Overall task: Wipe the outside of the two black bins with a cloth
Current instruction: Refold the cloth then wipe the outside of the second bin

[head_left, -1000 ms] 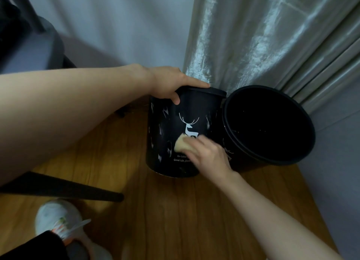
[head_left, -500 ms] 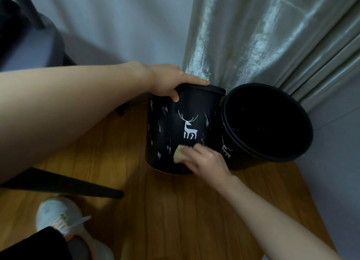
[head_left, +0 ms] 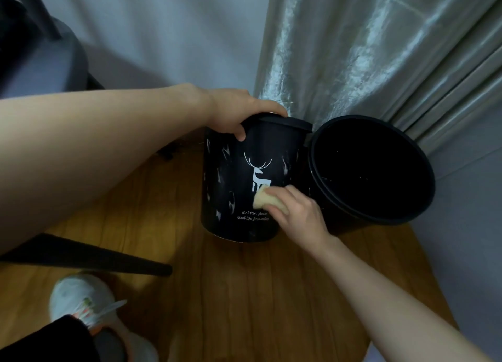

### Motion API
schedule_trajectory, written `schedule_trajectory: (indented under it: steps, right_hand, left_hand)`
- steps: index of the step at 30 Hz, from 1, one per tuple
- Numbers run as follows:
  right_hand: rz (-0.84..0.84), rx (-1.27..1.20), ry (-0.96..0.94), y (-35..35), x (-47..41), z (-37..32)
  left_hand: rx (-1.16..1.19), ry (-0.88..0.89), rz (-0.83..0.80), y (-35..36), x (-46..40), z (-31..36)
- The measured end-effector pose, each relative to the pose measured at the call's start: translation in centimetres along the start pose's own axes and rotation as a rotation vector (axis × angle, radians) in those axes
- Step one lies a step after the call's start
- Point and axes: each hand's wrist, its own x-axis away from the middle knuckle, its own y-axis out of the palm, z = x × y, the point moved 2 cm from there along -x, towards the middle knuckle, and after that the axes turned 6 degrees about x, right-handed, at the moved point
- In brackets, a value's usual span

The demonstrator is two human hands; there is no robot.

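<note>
Two black bins stand on the wooden floor by the curtain. The left bin [head_left: 233, 188] shows a white deer print and small white lettering, and it tilts slightly away from me. My left hand [head_left: 239, 113] grips its top rim, thumb on the outer wall. My right hand [head_left: 296, 212] holds a small yellowish cloth [head_left: 73, 201] pressed against the bin's front, just below the deer. The right bin [head_left: 372, 169] leans against the left one, its dark open mouth facing me.
A silver curtain [head_left: 366, 49] hangs right behind the bins, with a pale wall [head_left: 168, 35] to its left. A black furniture leg [head_left: 108, 258] crosses the floor at left. My white shoe [head_left: 81, 299] is at the bottom left.
My right hand slid the cloth down to the bin's lower front, then back up to just under the deer. My left hand has kept its grip on the rim.
</note>
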Motion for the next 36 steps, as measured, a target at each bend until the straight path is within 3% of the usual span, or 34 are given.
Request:
schedule_trajectory:
  steps: [4,9,16,21,28,36]
  right_hand:
    - [0.001,0.034,-0.003,0.3,0.5,-0.3]
    - [-0.259,0.103,-0.26,1.8,4.5,-0.2]
    - [0.013,0.049,0.047,0.0,-0.2,-0.7]
    - [-0.137,0.01,-0.102,1.3,2.2,-1.6]
    - [-0.137,-0.027,-0.077,0.8,2.1,-1.8]
    - [-0.114,-0.048,0.075,0.9,1.1,-2.5]
  left_hand:
    - [0.011,-0.02,0.002,0.1,0.0,0.0]
    - [0.049,-0.035,-0.011,0.1,0.2,0.1]
    - [0.094,-0.032,-0.003,0.2,0.1,0.2]
    - [0.179,-0.018,-0.012,0.6,0.0,0.0]
    - [0.163,-0.005,0.013,0.9,0.2,-0.2]
    - [0.037,-0.057,0.042,0.8,0.7,-0.9]
